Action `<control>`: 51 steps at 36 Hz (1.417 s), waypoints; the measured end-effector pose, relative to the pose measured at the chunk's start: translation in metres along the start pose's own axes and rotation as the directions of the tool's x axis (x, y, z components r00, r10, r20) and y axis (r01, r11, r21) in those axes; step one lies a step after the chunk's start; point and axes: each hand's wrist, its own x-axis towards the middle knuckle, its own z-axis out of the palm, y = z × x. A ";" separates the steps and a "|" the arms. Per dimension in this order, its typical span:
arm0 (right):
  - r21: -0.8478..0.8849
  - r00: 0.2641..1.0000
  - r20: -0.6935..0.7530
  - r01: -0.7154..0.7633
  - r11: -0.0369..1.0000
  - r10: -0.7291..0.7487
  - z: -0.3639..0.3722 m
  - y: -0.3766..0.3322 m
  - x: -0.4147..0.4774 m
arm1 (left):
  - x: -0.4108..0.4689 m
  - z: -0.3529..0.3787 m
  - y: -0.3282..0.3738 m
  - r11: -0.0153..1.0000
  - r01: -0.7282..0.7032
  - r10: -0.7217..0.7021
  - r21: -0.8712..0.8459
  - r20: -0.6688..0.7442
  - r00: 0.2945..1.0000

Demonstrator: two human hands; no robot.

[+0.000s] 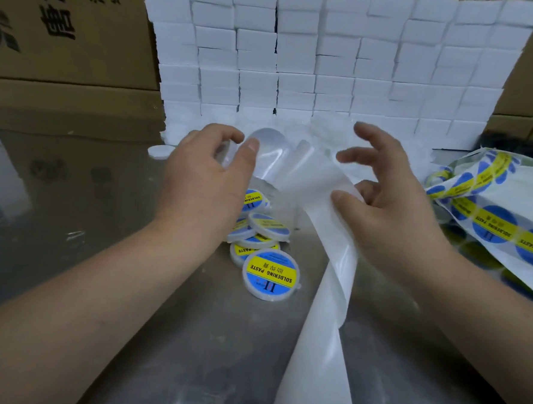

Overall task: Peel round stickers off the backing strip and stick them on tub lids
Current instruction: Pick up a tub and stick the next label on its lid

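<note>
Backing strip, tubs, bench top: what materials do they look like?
Backing strip: glossy white release paper or film, going by sheen and smooth curl; can't tell which. Tubs: white, slightly translucent plastic, moulded rim. Bench top: brushed metal, likely stainless, given dull reflections of the cartons.

Bright, diffuse, even light. White box wall [298, 63] nearly blown out, edges lost at its base. Steel table [188, 337]: soft glare, dull reflections, faint shadows. Right hand [395, 209] fingertips slightly motion-blurred. Wide-angle bowing at frame edges.
</note>
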 end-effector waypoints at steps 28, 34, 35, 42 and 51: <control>0.395 0.950 0.114 -0.313 0.864 0.292 0.000 0.000 0.006 | -0.008 -0.005 0.007 0.971 -0.220 0.216 0.090 0.047 0.975; 0.317 0.945 0.080 -0.325 0.891 0.316 -0.001 -0.001 0.006 | -0.009 -0.004 0.007 0.957 -0.269 0.263 0.106 0.070 0.962; 0.307 0.944 0.077 -0.330 0.893 0.322 0.000 0.000 0.006 | -0.009 -0.004 0.007 0.954 -0.277 0.271 0.110 0.073 0.960; 0.297 0.932 0.099 -0.363 0.883 0.349 0.000 0.001 0.007 | -0.009 -0.005 0.008 0.923 -0.334 0.320 0.190 0.102 0.942; 0.302 0.936 -0.010 -0.333 0.893 0.352 -0.001 0.002 0.008 | -0.002 0.003 -0.007 0.921 -0.196 0.169 0.337 0.110 0.980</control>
